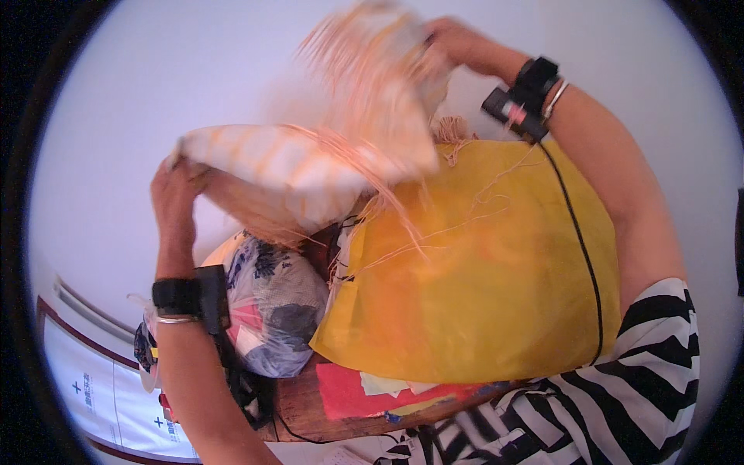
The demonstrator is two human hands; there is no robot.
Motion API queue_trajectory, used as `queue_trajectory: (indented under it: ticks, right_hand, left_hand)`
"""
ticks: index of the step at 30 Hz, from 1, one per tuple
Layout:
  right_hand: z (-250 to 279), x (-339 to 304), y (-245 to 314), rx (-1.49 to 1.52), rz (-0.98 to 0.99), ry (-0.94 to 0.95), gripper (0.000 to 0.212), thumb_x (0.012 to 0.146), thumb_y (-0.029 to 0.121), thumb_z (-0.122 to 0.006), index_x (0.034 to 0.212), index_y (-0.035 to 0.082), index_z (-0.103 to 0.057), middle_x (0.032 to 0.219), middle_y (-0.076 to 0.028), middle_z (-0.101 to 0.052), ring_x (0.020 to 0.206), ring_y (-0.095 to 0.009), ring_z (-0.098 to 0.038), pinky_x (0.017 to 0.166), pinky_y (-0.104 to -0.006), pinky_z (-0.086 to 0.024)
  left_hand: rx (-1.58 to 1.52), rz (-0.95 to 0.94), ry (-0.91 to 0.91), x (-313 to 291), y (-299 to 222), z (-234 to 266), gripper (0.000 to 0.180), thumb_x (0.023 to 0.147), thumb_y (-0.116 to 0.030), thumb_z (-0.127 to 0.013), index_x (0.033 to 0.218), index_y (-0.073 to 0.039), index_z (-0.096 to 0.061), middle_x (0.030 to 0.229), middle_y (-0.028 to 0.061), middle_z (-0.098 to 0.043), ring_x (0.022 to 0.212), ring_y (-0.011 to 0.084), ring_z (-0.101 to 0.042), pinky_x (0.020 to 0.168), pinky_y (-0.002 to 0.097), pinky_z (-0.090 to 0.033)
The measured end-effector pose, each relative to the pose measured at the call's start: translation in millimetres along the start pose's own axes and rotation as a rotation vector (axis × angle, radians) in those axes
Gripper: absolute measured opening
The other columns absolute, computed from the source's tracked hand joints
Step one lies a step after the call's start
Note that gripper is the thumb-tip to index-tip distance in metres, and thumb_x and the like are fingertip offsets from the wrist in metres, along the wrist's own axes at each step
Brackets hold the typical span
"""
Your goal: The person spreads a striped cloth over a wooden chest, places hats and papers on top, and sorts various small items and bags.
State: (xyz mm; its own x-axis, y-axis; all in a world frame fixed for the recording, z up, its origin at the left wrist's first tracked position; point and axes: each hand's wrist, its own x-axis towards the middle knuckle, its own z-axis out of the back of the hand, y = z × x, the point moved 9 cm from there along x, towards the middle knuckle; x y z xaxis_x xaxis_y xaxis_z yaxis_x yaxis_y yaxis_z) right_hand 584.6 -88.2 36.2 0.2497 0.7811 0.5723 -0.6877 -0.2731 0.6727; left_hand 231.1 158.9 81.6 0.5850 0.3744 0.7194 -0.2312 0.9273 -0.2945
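A white cloth with orange-yellow stripes and long peach fringe [287, 159] is held up in the air between my two hands. My left hand [178, 186] is closed around one corner at the left. My right hand [457, 43] grips another part of it, higher up and to the right. The raised part is smeared by motion, and the cloth sags in the middle. Loose peach threads trail down over a large yellow sheet or bag [480, 271] below it. More peach fringe [453, 128] shows behind the yellow piece's upper edge.
A clear plastic bag of folded fabrics [275, 310] stands left of the yellow piece. Underneath are a wooden tabletop [298, 403] and a red sheet [341, 391]. A black cable [577, 240] hangs from my right wrist. A pale wall [155, 85] rises behind.
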Motion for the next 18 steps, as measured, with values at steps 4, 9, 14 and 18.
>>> queue_trajectory:
  ticks: [4,9,14,18]
  right_hand:
    - [195,-53,2,-0.315,0.07,-0.631,0.018,0.084,0.015,-0.063,0.097,0.003,-0.067,0.081,-0.004,-0.066,0.073,-0.013,-0.061,0.067,-0.0297,-0.051]
    - [268,-151,-22,-0.729,-0.173,-0.623,0.018,0.084,0.017,-0.062,0.093,0.001,-0.066,0.08,-0.008,-0.065,0.072,-0.018,-0.06,0.068,-0.0321,-0.05]
    - [240,-235,-60,-0.901,-0.395,-0.317,0.021,0.085,0.019,-0.061,0.09,-0.001,-0.065,0.079,-0.012,-0.065,0.072,-0.023,-0.06,0.07,-0.0344,-0.05]
    - [219,-268,-61,-0.957,-0.336,-0.323,0.023,0.085,0.021,-0.06,0.087,-0.002,-0.064,0.078,-0.016,-0.065,0.072,-0.026,-0.06,0.071,-0.0363,-0.049]
  left_hand:
    - [-0.37,0.033,-0.228,7,7,42,0.036,0.102,-0.029,-0.048,0.115,0.003,-0.061,0.106,0.0058,-0.065,0.097,0.0113,-0.059,0.082,0.025,-0.048]
    - [-0.247,-0.122,-0.192,-14,-50,11,0.031,0.102,-0.023,-0.047,0.113,0.003,-0.061,0.095,0.0011,-0.064,0.088,0.007,-0.054,0.079,0.0234,-0.044]
    - [-0.039,-0.067,-0.093,-67,-62,-11,0.026,0.1,-0.019,-0.047,0.107,0.002,-0.061,0.084,0.0067,-0.062,0.08,0.0105,-0.054,0.072,0.0269,-0.046]
    - [0.055,-0.057,0.125,-147,-63,-5,0.021,0.091,-0.009,-0.052,0.105,0.003,-0.063,0.089,0.0115,-0.068,0.085,0.0167,-0.063,0.077,0.0311,-0.049]
